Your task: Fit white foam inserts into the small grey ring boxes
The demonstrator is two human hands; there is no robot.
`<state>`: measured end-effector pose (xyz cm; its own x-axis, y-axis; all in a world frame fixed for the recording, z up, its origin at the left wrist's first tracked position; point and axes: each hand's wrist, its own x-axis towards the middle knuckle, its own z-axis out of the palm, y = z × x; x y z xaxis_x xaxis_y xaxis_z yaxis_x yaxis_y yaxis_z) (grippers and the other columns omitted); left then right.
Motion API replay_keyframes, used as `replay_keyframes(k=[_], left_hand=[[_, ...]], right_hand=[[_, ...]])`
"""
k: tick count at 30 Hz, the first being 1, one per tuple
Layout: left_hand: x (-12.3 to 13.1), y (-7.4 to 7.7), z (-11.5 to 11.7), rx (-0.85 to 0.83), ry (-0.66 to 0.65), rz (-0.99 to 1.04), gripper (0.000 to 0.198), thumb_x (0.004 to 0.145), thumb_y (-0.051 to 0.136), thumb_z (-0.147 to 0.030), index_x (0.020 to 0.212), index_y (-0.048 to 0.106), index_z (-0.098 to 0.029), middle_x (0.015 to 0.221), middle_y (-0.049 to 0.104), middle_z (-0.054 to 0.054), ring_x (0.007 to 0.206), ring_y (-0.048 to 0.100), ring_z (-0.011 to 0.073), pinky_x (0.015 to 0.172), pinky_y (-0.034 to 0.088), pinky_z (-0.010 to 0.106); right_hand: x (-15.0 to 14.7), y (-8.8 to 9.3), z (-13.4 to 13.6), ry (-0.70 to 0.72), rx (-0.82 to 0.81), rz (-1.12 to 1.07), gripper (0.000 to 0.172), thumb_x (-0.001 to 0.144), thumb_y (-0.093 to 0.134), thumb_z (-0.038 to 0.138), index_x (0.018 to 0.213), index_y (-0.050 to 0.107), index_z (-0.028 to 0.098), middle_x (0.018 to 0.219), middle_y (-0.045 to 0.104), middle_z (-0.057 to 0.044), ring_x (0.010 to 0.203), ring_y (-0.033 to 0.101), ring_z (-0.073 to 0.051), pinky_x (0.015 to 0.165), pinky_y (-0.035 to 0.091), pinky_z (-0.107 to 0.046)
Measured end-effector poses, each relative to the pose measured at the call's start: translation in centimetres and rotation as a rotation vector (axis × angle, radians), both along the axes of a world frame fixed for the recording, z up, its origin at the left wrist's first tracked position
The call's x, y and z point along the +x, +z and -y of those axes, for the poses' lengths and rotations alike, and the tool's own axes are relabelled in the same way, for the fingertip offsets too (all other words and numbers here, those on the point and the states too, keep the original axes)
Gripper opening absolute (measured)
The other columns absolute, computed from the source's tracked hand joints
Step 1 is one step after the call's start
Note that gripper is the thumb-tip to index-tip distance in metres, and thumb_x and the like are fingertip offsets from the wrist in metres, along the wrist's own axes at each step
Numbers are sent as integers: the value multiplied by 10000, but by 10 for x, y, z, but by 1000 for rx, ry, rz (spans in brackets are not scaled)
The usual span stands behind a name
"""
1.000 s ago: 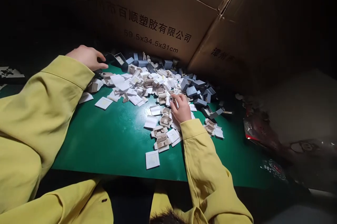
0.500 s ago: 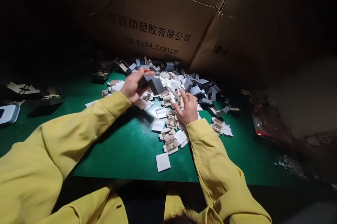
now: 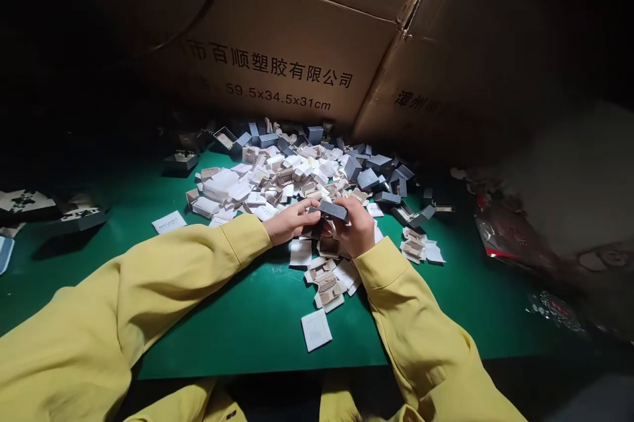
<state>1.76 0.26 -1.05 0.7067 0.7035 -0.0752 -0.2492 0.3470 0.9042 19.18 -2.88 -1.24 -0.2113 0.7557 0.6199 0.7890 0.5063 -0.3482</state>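
A small dark grey box (image 3: 333,211) is held between my two hands over the middle of the table. My right hand (image 3: 357,227) curls round its right end, the thumb along the near side. My left hand (image 3: 291,220) grips the left end with thumb and fingers. Whatever the box has inside, and some of my fingertips, cannot be made out. Right below the hands lie folded cardboard inserts (image 3: 327,280) and white paper pieces. A white square card (image 3: 316,330) rests nearer the table's front edge.
Behind the hands spreads a heap of white paper and card pieces (image 3: 225,185). Several dark grey boxes (image 3: 379,163) lie at the back and right. A large brown carton (image 3: 292,19) walls off the back. Clear plastic bags (image 3: 515,237) lie at the right of the green table (image 3: 212,329).
My left hand has come down and right with the box. My right hand has left the paper pile and closed on the box's other end. The view has shifted slightly.
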Motion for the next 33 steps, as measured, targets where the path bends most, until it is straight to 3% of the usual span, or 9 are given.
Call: replay_keyframes(k=[4, 8, 11, 15, 19, 21, 27, 33], left_hand=[[1, 4, 1, -94, 32, 18, 421, 660, 700, -422, 955, 528, -175, 753, 649, 45, 634, 629, 169, 595, 488, 289], [1, 10, -3, -272, 217, 67, 310, 790, 546, -358, 996, 544, -126, 750, 652, 70, 591, 618, 157, 548, 495, 271], [-1, 13, -9, -408, 320, 147, 341, 854, 404, -357, 936, 590, -83, 719, 651, 99, 560, 597, 133, 531, 496, 240], [-2, 15, -12, -469, 311, 155, 394, 867, 360, -369, 899, 612, -67, 708, 652, 114, 548, 591, 132, 526, 496, 235], [1, 14, -9, -412, 293, 111, 382, 869, 359, -329, 990, 599, -58, 719, 663, 124, 564, 605, 152, 553, 498, 261], [2, 13, -8, -386, 276, 91, 376, 867, 367, -316, 1030, 584, -56, 724, 667, 127, 574, 610, 162, 568, 497, 274], [1, 14, -7, -367, 251, 81, 398, 864, 371, -313, 1096, 563, -54, 749, 678, 128, 592, 627, 182, 577, 489, 290], [-1, 15, -7, -427, 247, 191, 423, 854, 391, -364, 1064, 589, -54, 898, 686, 162, 877, 650, 256, 766, 509, 389]], right_hand=[[4, -1, -3, 83, -8, -1, 331, 883, 392, 383, 1088, 540, 170, 949, 623, -98, 861, 577, -195, 764, 483, -322], [12, 1, -7, 0, -12, 128, 496, 889, 354, 464, 1256, 452, 145, 1173, 559, -131, 1036, 488, -247, 884, 419, -400], [14, 0, -8, -76, -63, 304, 371, 868, 445, 406, 1134, 565, 177, 1273, 501, -118, 1142, 397, -280, 908, 378, -431], [9, -1, -5, -79, -100, 440, 197, 869, 470, 299, 910, 646, 221, 1170, 578, -64, 1083, 430, -260, 835, 371, -393], [4, 1, -7, -172, -132, 474, 343, 860, 495, 386, 1130, 563, 187, 1029, 622, -104, 947, 477, -254, 746, 346, -367], [3, 1, -9, -205, -146, 483, 364, 848, 513, 398, 1139, 554, 183, 987, 627, -108, 910, 485, -253, 722, 327, -359], [5, 0, -11, -180, -63, 298, 152, 861, 491, 268, 882, 625, 199, 837, 658, -58, 838, 508, -201, 753, 309, -346], [8, 13, -5, -164, 211, 7, 113, 790, 580, 267, 710, 586, 188, 1057, 626, -80, 997, 494, -226, 823, 372, -372]])
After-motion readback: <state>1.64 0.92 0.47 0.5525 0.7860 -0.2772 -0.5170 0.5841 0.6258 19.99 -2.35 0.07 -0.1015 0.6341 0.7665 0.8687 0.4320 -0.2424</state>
